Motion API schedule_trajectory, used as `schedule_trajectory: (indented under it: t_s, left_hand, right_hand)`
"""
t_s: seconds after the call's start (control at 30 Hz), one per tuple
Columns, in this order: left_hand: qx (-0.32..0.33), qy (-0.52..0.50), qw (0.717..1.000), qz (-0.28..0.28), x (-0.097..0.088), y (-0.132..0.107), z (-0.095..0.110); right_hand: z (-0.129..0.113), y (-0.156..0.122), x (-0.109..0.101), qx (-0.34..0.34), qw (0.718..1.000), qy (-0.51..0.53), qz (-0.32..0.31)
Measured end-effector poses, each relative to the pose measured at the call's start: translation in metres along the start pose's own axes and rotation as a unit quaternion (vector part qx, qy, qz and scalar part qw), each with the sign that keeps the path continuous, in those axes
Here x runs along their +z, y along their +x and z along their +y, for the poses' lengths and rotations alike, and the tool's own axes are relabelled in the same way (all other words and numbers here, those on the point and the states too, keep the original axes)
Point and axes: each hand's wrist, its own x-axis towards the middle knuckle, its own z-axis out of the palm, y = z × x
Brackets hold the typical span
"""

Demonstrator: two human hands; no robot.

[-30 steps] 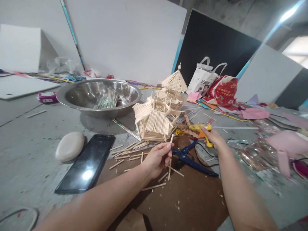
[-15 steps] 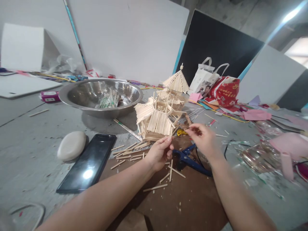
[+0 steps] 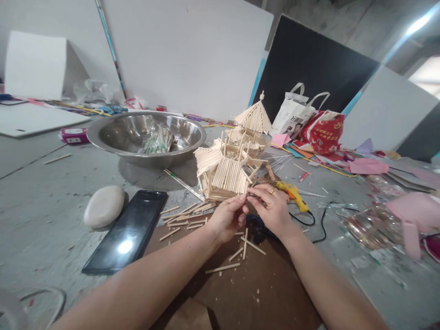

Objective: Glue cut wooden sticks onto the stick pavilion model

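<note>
A model pavilion (image 3: 229,174) built of thin wooden sticks stands in front of me, with tiered roofs. My left hand (image 3: 229,216) is closed in a pinch just below its front roof edge. Fingertip to fingertip with it, my right hand (image 3: 270,205) pinches at the same spot; what lies between the fingers is too small and hidden to make out. Partly behind my right hand lie blue-handled pliers (image 3: 260,225). A yellow glue gun (image 3: 293,194) rests just beyond that hand, its black cord trailing right. Loose short sticks (image 3: 192,215) are scattered left of my hands.
A brown board (image 3: 261,293) lies beneath my hands. On the left are a black phone (image 3: 129,233), a pale rounded stone-like object (image 3: 105,206) and a steel basin (image 3: 147,158) holding bagged sticks. Paper scraps, a red bag (image 3: 325,133) and a white bag (image 3: 292,112) stand back right.
My right hand has moved left from beside the model to meet my left hand. The yellow glue gun now shows more fully, while the pliers are more covered. My left hand has hardly moved.
</note>
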Motion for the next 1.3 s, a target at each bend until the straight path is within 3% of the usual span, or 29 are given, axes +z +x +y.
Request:
schedule_trajectory:
  t_s: [0.97,1.3]
  left_hand:
    - [-0.013,-0.006,1.0,0.025,0.006,-0.004,0.007]
    - [-0.013,0.003,1.0,0.01,0.005,-0.003,0.007]
  right_hand:
    - [-0.002,-0.003,0.012,0.032,0.998,-0.004,0.052]
    - [-0.002,-0.003,0.014,-0.006,0.998,-0.039,0.056]
